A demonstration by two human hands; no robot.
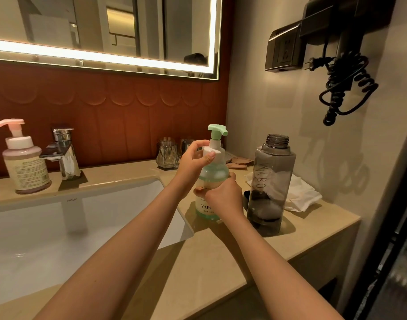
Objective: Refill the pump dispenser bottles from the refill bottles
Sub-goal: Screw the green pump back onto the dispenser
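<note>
A green pump dispenser bottle (212,179) stands on the counter right of the sink. My left hand (193,158) grips its white collar just below the green pump head. My right hand (223,195) wraps around the bottle's body. To the right stands a smoky grey refill bottle (270,185), uncapped, with a little liquid at the bottom. Its black cap (247,198) lies on the counter beside it. A pink pump dispenser bottle (24,162) stands far left by the tap.
The white sink basin (59,227) fills the lower left, with a chrome tap (64,151) behind it. Glass tumblers (166,153) stand by the back wall. A crumpled white cloth (299,192) lies right of the refill bottle. A hair dryer with coiled cord (343,72) hangs on the right wall.
</note>
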